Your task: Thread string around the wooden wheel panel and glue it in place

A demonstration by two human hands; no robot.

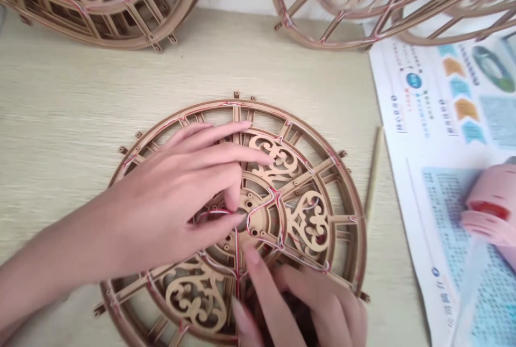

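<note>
A round tan plastic wheel frame (pixel 350 186) with spokes and scrollwork panels lies flat on the table. Red and white wires (pixel 275 195) run along its rings and spokes toward the hub (pixel 258 221). My left hand (pixel 189 191) rests over the left part of the wheel. Its thumb and bent index finger pinch at a wire beside the centre hole, while other fingers stretch across the rings. Below the hub is my right hand (pixel 306 304), index fingertip against the hub's lower edge. Its thumb is apart from that finger, near a wired spoke; the remaining fingers curl.
More wheel frames stand at the back left (pixel 161 19) and back right (pixel 298 30). A thin pale stick (pixel 374 170) lies right of the wheel. Printed paper (pixel 407 148) covers the right side, under a pink tool (pixel 489 204) with a translucent stick.
</note>
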